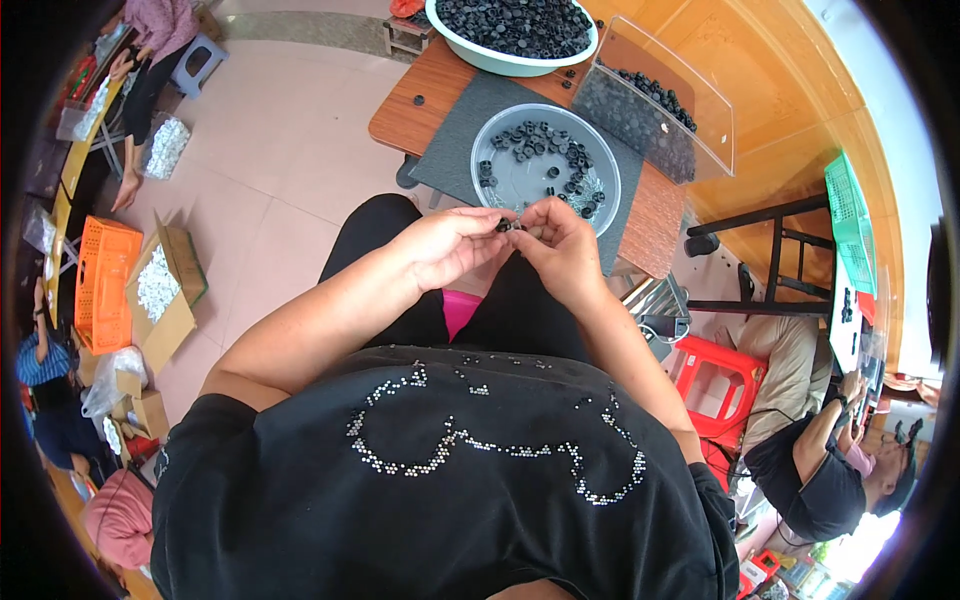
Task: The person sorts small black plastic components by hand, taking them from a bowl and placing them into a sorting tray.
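Note:
My left hand (447, 245) and my right hand (556, 248) meet above my lap, just at the near edge of a grey bowl. Between the fingertips of both is a small black round part (504, 225), mostly covered by the fingers. Its exact kind is too small to tell. The fingers of each hand are closed in a pinch. Beyond them, the round grey bowl (478, 140) holds many small black round parts (540, 140) and some thin shiny pieces (592, 190).
The bowl stands on a dark mat (455, 125) over a brown wooden table (400, 115). A pale basin (500, 66) heaped with black parts and a clear bin (715, 150) stand behind. At left are an orange crate (108, 285) and a cardboard box (180, 325). Other people sit at both sides.

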A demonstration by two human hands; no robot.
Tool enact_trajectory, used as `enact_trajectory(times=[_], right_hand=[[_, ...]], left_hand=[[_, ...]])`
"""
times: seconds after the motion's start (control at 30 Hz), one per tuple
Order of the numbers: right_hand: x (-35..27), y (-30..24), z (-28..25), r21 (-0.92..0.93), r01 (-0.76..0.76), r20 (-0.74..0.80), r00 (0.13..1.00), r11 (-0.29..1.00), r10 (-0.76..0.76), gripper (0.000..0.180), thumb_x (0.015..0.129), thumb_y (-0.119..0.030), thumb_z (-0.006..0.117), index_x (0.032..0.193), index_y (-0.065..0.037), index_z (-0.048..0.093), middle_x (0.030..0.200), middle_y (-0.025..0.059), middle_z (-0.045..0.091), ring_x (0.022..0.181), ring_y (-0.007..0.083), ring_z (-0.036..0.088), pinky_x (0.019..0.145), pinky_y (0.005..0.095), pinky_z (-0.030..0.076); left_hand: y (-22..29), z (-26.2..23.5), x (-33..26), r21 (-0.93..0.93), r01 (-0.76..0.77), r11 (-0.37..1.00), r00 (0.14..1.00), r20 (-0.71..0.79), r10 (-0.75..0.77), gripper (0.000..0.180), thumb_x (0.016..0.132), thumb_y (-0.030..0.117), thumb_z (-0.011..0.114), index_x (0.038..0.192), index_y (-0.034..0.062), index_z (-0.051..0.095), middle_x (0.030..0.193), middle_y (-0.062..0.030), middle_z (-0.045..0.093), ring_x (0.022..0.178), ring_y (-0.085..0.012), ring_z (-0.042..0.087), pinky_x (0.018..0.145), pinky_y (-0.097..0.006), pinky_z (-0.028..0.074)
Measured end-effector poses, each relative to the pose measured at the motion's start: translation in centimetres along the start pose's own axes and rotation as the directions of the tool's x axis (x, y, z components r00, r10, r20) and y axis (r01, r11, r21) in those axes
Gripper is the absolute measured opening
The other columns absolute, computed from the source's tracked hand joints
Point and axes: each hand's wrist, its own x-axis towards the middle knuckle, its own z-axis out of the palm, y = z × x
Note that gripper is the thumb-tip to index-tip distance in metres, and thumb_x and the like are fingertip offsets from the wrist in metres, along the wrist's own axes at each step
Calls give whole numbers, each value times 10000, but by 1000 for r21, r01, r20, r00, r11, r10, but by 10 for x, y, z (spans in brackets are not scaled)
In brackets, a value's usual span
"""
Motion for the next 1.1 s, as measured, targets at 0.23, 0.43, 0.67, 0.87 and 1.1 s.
enact_trajectory(times=[0.23,0.43,0.67,0.87,1.1], right_hand=[[-11,-12,0,118,28,-3,1000,993,-28,157,796,84,610,923,4,563,837,16,598,754,65,584,662,189,483],[-16,-13,0,-41,83,-81,993,996,-86,139,805,64,611,937,26,595,844,29,625,742,64,589,664,187,481],[-17,-12,1,-47,181,-184,965,982,-186,142,780,5,646,918,-27,653,784,-3,611,636,24,503,554,198,426],[-22,-21,1,49,174,-224,962,983,-159,97,761,21,658,844,-24,636,789,-4,609,640,19,507,538,185,424],[-26,-29,7,-202,293,-199,922,935,-332,95,772,43,655,853,3,627,832,15,608,654,30,508,564,163,413]], left_hand=[[0,11,-6,-114,-87,990,996,-11,86,205,922,119,498,1070,-14,546,924,-77,578,866,-132,583,807,-217,504],[-8,29,-11,-69,-107,992,993,44,110,200,925,159,506,1045,6,553,911,-69,581,852,-124,584,778,-225,510],[-12,31,-15,63,-132,989,991,18,131,230,933,201,502,1053,12,553,931,-46,585,848,-98,575,767,-218,505],[-6,29,-15,-72,-98,993,991,81,103,228,932,215,503,1042,27,569,861,-32,574,828,-109,577,759,-227,507],[-7,32,-14,-51,-100,994,991,81,104,219,914,200,536,1046,28,568,869,-32,573,828,-107,574,764,-223,505]])
